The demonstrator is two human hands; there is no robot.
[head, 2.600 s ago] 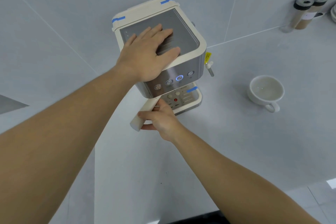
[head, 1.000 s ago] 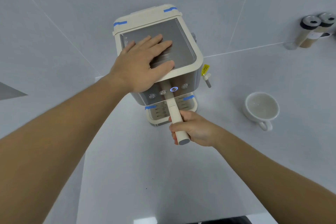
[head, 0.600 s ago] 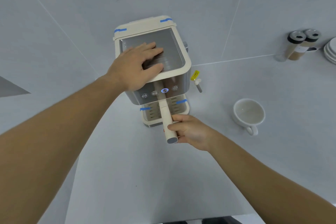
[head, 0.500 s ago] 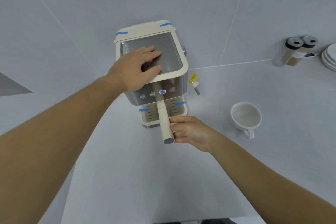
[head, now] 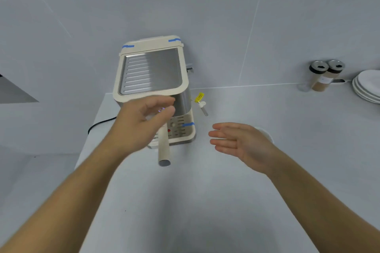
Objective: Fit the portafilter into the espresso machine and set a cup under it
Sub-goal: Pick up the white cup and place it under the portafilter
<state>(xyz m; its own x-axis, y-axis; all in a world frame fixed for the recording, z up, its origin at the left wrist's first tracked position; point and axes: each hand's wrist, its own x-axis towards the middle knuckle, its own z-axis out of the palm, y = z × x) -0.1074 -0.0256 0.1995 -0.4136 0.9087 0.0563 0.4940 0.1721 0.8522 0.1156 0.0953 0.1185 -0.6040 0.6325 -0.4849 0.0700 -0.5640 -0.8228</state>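
The cream and steel espresso machine (head: 151, 72) stands against the tiled wall. The portafilter's cream handle (head: 163, 148) sticks out from under its front, pointing toward me, with nobody holding it. My left hand (head: 141, 121) hovers in front of the machine's button panel, fingers loosely curled and empty. My right hand (head: 239, 142) is open to the right of the drip tray, palm facing left, holding nothing. It covers most of the white cup (head: 266, 134), of which only a sliver of rim shows.
The steam wand (head: 202, 107) with a yellow tag juts from the machine's right side. Two spice jars (head: 320, 77) and stacked white plates (head: 368, 86) sit at the far right. A black power cord (head: 100, 123) trails left of the machine on the grey counter (head: 185, 201).
My left hand lifted off the machine's top and dropped in front of the panel. My right hand let go of the portafilter handle and moved right, over the cup.
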